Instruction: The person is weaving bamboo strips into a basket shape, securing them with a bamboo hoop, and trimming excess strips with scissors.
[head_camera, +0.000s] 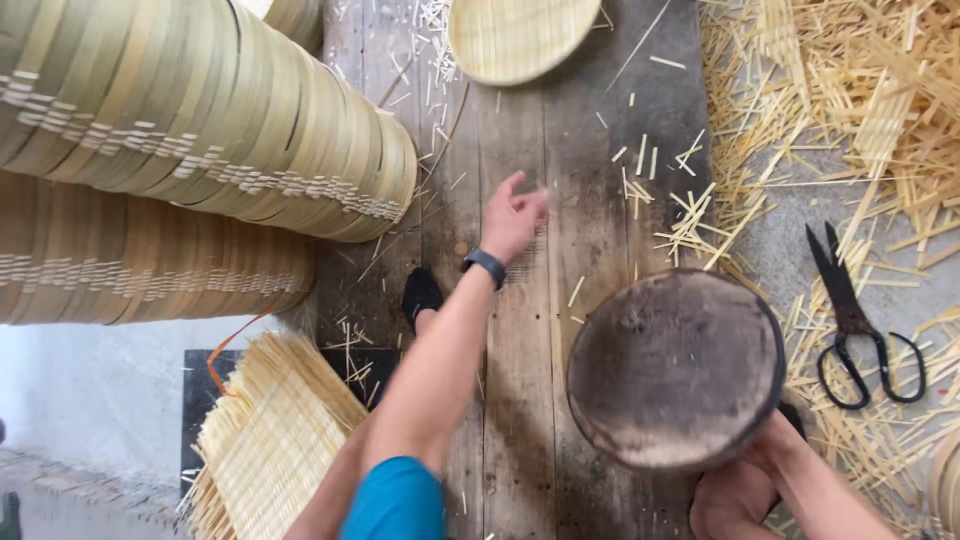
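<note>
While the left hand (512, 215) reaches forward over the plank bench (590, 200), grip loosely spread and empty, the right hand (745, 480) clasps the near rim of a dark round wooden block (675, 368) beside black scissors (860, 320).
</note>
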